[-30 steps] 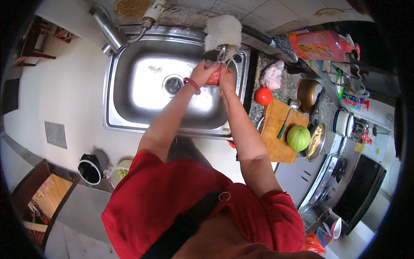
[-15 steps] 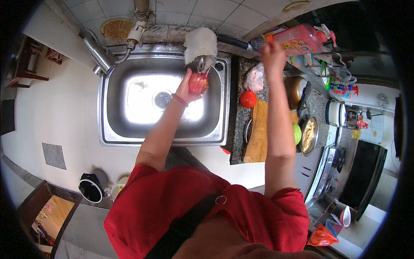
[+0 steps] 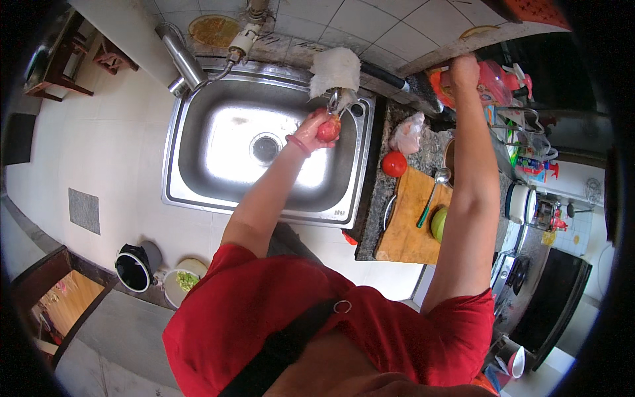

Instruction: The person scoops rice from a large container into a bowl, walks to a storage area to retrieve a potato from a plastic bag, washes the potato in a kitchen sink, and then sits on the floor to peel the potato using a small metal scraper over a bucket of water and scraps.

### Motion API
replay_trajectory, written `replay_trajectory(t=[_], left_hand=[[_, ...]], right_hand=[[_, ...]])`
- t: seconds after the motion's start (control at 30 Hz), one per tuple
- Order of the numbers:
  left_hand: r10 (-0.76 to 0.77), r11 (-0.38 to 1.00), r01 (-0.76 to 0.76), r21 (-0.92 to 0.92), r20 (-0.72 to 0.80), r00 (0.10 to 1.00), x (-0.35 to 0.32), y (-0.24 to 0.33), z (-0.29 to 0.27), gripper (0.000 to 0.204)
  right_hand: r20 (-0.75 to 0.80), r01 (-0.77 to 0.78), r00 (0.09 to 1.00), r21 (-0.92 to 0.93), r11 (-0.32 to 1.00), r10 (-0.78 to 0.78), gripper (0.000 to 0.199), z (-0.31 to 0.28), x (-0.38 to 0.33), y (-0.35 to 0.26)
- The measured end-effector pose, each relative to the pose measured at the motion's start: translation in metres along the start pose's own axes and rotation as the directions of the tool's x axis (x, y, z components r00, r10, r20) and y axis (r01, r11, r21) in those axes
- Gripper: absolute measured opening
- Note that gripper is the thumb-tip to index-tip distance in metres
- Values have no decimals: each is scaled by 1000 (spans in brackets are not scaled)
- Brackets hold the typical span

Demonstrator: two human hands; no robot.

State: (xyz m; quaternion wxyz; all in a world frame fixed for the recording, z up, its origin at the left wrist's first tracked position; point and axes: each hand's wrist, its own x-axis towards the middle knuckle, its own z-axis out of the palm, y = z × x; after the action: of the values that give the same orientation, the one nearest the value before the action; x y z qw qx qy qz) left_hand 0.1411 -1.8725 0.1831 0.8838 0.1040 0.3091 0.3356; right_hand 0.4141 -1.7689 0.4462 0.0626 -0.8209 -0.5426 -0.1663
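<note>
Red round fruit (image 3: 328, 131), shiny steel sink (image 3: 210, 155)

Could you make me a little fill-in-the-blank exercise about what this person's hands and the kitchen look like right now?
1. The left hand holds a reddish round fruit over the metal ____.
2. The pink pump bottle is at the person's ____.
3. The ladle on the wooden board has a handle coloured ____.
4. The arm that wears the reddish band is the ____ one.

Missing words: sink; right hand; green; left.

Fruit (image 3: 328, 130) over sink (image 3: 221, 165); ladle (image 3: 430, 198) on bd (image 3: 400, 228), R.
</note>
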Motion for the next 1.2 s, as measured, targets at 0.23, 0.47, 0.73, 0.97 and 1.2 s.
replay_trajectory(t=[0.23,0.47,0.73,0.97,1.2], left_hand=[[378,840,-246,483,-197,905,24,-14,5,54],[570,467,-117,876,-197,798,-28,15,1,81],[522,-350,129,928,78,850,-82,35,22,61],[430,-515,96,852,160,889,-129,55,-1,45],[419,-604,148,783,154,895,-138,54,-32,28]], right_hand=[[-448,200,875,-17,980,-186,25,-55,-45,29],[77,-87,981,995,53,179,14,-53,-146,39],[532,-580,801,803,-138,-273,14,-8,-213,-44],[197,38,954,666,745,-225,24,-10,-205,-120],[367,-278,924,837,471,-106,18,-6,-216,-145]])
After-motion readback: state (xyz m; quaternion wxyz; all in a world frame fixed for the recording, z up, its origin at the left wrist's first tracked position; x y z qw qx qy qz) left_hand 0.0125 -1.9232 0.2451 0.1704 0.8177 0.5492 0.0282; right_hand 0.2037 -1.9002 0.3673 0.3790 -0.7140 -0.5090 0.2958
